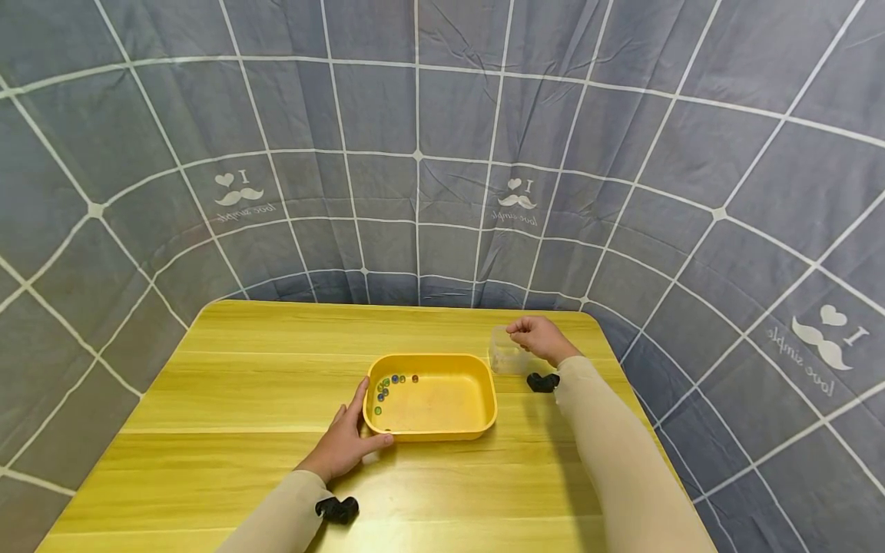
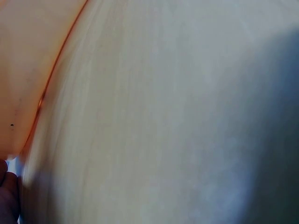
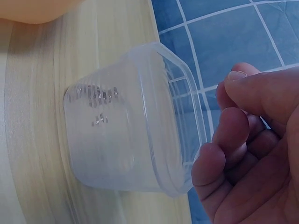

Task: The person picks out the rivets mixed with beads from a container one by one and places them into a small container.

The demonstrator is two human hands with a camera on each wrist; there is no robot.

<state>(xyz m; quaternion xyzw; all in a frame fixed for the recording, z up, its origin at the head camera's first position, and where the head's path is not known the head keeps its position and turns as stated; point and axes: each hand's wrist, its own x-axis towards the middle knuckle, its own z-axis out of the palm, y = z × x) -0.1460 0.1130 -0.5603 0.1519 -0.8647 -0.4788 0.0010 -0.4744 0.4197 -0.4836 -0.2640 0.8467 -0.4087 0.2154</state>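
Note:
A yellow tray (image 1: 484,388) sits mid-table with several coloured marbles (image 1: 389,386) at its left end. My left hand (image 1: 348,443) rests flat against the tray's near-left corner, fingers straight along the side and thumb along the front wall. In the left wrist view only the tray wall (image 2: 23,70) and a fingertip (image 2: 7,196) show, blurred. A clear plastic cup (image 1: 503,356) (image 3: 121,121) stands right of the tray and looks empty. My right hand (image 1: 538,338) (image 3: 247,140) hovers at the cup's rim with its fingers curled. Nothing shows between them.
The wooden table (image 1: 242,399) is backed and flanked by a grey checked cloth (image 1: 415,153). The cup stands near the table's far-right edge. Black wrist-camera mounts (image 1: 337,508) sit on both sleeves.

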